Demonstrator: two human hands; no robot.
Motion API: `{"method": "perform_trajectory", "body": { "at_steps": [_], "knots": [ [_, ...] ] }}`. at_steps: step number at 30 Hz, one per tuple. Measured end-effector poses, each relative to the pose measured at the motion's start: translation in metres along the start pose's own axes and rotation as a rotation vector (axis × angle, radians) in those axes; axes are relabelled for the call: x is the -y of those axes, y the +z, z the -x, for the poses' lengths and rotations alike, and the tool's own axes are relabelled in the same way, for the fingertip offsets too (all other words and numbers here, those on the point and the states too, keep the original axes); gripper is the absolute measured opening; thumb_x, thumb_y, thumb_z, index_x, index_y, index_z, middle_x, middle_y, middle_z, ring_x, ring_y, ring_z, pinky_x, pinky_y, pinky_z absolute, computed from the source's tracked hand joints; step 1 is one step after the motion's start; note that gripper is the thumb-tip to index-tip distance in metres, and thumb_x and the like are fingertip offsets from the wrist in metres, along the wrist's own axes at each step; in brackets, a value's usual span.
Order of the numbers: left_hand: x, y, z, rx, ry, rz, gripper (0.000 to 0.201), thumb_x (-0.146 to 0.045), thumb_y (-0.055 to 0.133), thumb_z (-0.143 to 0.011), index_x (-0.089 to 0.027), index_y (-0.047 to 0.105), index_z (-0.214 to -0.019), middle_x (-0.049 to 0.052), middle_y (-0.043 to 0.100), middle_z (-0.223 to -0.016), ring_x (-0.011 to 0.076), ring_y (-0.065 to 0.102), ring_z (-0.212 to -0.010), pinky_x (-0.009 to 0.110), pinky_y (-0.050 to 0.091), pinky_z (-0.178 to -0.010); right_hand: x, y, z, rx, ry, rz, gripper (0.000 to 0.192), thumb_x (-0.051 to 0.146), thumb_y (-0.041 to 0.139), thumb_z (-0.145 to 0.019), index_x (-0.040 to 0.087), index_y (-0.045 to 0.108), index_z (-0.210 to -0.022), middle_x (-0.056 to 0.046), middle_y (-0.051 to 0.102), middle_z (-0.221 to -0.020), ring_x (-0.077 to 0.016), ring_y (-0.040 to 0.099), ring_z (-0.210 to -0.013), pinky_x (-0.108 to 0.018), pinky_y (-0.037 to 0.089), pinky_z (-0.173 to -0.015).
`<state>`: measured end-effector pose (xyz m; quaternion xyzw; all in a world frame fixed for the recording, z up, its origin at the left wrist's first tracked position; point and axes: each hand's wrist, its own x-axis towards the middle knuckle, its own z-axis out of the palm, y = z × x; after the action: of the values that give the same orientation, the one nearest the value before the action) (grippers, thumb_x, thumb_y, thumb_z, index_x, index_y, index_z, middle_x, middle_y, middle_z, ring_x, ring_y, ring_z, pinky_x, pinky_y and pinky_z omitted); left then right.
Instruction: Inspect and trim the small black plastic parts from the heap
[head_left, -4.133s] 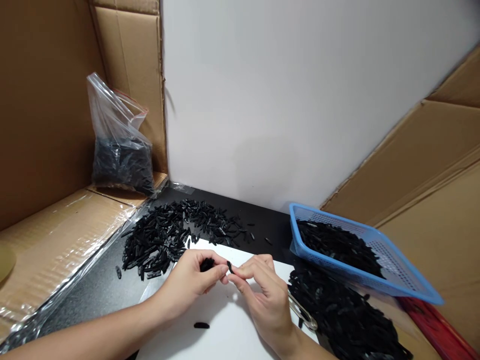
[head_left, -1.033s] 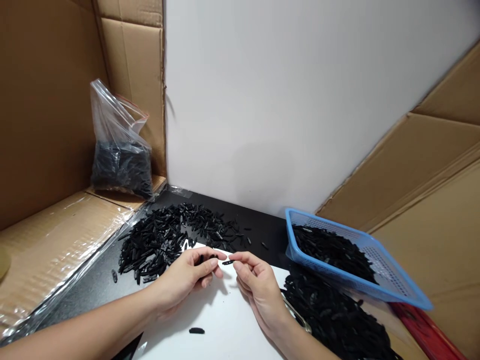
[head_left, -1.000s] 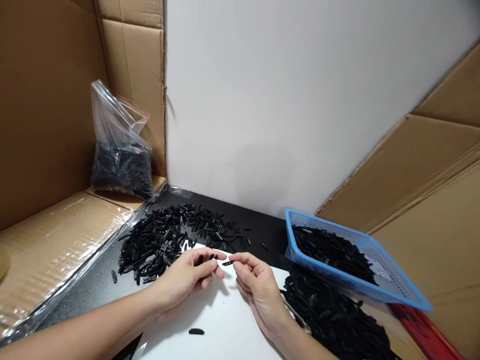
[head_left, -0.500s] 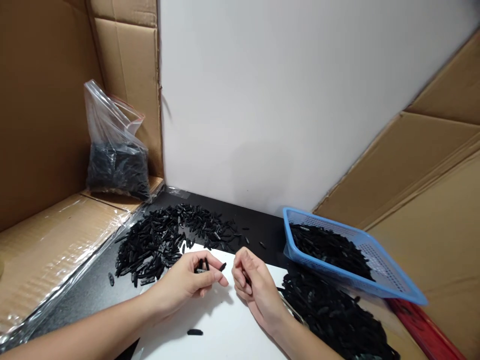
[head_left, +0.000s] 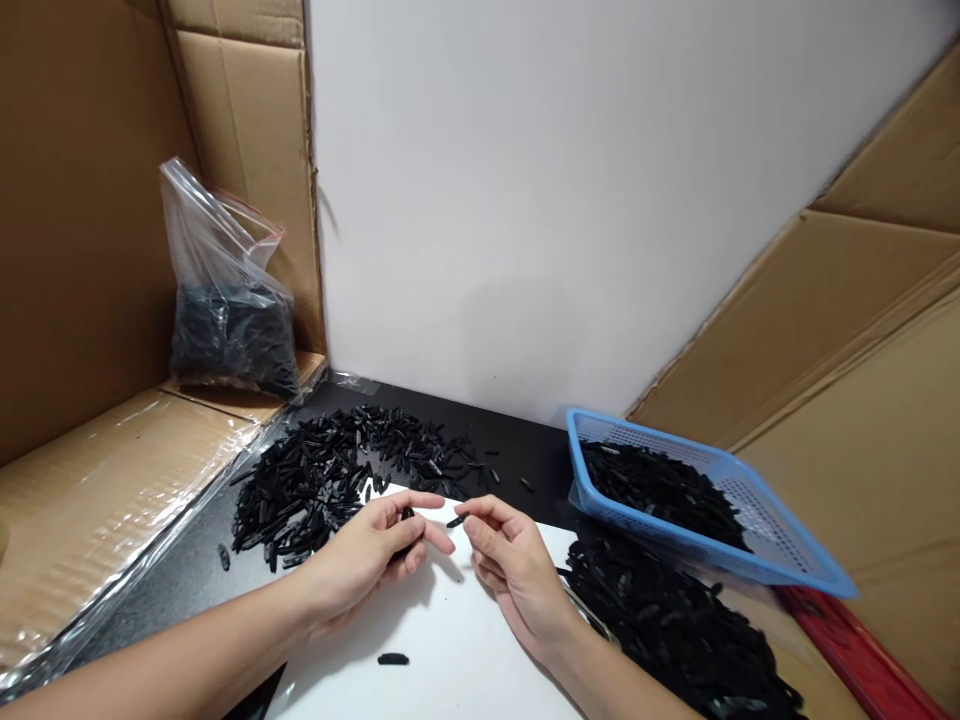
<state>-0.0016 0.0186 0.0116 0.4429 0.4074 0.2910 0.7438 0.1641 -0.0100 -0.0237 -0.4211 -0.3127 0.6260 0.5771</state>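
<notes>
Over a white sheet [head_left: 450,640], my left hand [head_left: 386,540] is curled around small black elongated pieces [head_left: 407,514]; one end shows by the thumb, and the number held is hidden. A small gap away, my right hand [head_left: 514,570] pinches another slim black piece [head_left: 457,521] between thumb and forefinger, its tip pointing left. One black piece [head_left: 393,659] lies alone on the sheet below my hands. Behind my left hand spreads a loose pile of small black pieces [head_left: 300,490]. Beside my right forearm is a heap of larger-looking black pieces [head_left: 660,610].
A blue plastic basket [head_left: 780,497] with black pieces stands at the right, above a red object [head_left: 855,650]. At the back left, a clear zip bag [head_left: 232,330] of black material sits on cardboard [head_left: 112,440]. A white wall [head_left: 570,200] rises behind.
My right hand has opened from a closed fist into a pinch, showing a black piece at its fingertips. The left fingers have shifted, and fewer pieces show in that hand.
</notes>
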Motion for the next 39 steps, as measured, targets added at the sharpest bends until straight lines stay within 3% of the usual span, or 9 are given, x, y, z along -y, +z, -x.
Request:
{"method": "perform_trajectory", "body": {
  "at_steps": [7, 11, 18, 21, 25, 30, 35, 39],
  "knots": [
    [0.001, 0.000, 0.001, 0.045, 0.057, -0.067, 0.031, -0.041, 0.075, -0.072, -0.014, 0.062, -0.078, 0.000, 0.065, -0.070, 0.0059, 0.033, -0.051, 0.023, 0.018, -0.050, -0.001, -0.003, 0.000, 0.015, 0.035, -0.051, 0.038, 0.037, 0.088, -0.057, 0.015, 0.069, -0.081, 0.012, 0.035, -0.046, -0.0022, 0.016, -0.040, -0.021, 0.008, -0.040],
    [0.003, -0.002, -0.001, 0.000, 0.064, -0.103, 0.040, -0.045, 0.076, -0.069, -0.013, 0.071, -0.093, 0.000, 0.065, -0.069, 0.0073, 0.036, -0.054, 0.022, 0.023, -0.054, -0.001, -0.004, 0.000, 0.053, 0.032, -0.077, 0.034, 0.040, 0.083, -0.065, 0.017, 0.062, -0.077, 0.010, 0.042, -0.045, -0.0025, 0.017, -0.039, -0.020, 0.008, -0.039],
    [0.006, -0.002, -0.001, -0.022, 0.025, -0.094, 0.047, -0.033, 0.075, -0.068, -0.016, 0.069, -0.112, -0.001, 0.065, -0.076, 0.0090, 0.043, -0.060, 0.023, 0.029, -0.060, -0.004, 0.000, -0.001, 0.066, 0.031, -0.022, 0.046, 0.052, 0.073, -0.074, 0.019, 0.043, -0.063, 0.007, 0.051, -0.050, -0.0017, 0.020, -0.037, -0.017, 0.009, -0.036],
    [0.005, 0.000, 0.001, -0.009, 0.038, -0.103, 0.050, -0.029, 0.072, -0.070, -0.016, 0.064, -0.117, -0.002, 0.064, -0.075, 0.0094, 0.044, -0.060, 0.024, 0.028, -0.059, -0.004, 0.002, 0.000, 0.082, 0.022, 0.010, 0.039, 0.042, 0.079, -0.069, 0.020, 0.047, -0.072, 0.008, 0.053, -0.051, -0.0018, 0.022, -0.037, -0.016, 0.012, -0.037],
    [0.007, 0.000, 0.002, 0.010, 0.086, -0.147, 0.047, -0.030, 0.070, -0.074, -0.018, 0.058, -0.118, -0.003, 0.064, -0.074, 0.0098, 0.045, -0.059, 0.024, 0.028, -0.056, -0.002, 0.005, 0.003, 0.105, 0.004, 0.002, 0.027, 0.034, 0.074, -0.073, 0.019, 0.057, -0.087, 0.004, 0.059, -0.059, -0.0040, 0.028, -0.040, -0.016, 0.014, -0.037],
    [0.008, -0.001, 0.003, 0.046, 0.143, -0.235, 0.038, -0.035, 0.067, -0.078, -0.020, 0.056, -0.111, -0.002, 0.066, -0.076, 0.0106, 0.046, -0.059, 0.024, 0.029, -0.055, -0.005, 0.005, 0.005, 0.136, 0.036, 0.019, 0.029, 0.044, 0.070, -0.077, 0.017, 0.062, -0.085, 0.010, 0.042, -0.049, -0.0028, 0.014, -0.038, -0.017, 0.009, -0.035],
    [0.010, -0.001, 0.001, 0.050, 0.168, -0.216, 0.036, -0.039, 0.070, -0.076, -0.020, 0.053, -0.101, -0.003, 0.065, -0.069, 0.0094, 0.044, -0.054, 0.023, 0.026, -0.051, -0.011, 0.002, 0.004, 0.126, -0.019, 0.144, 0.032, 0.043, 0.077, -0.073, 0.015, 0.062, -0.073, 0.005, 0.053, -0.052, -0.0026, 0.023, -0.038, -0.019, 0.011, -0.036],
    [0.010, -0.003, -0.005, 0.034, 0.157, -0.139, 0.030, -0.042, 0.070, -0.076, -0.017, 0.055, -0.084, -0.002, 0.065, -0.062, 0.0070, 0.037, -0.049, 0.022, 0.020, -0.049, -0.008, 0.001, 0.004, 0.081, 0.000, 0.083, 0.033, 0.043, 0.082, -0.066, 0.015, 0.069, -0.078, 0.011, 0.036, -0.045, -0.0029, 0.017, -0.038, -0.020, 0.008, -0.037]
  ]
}}
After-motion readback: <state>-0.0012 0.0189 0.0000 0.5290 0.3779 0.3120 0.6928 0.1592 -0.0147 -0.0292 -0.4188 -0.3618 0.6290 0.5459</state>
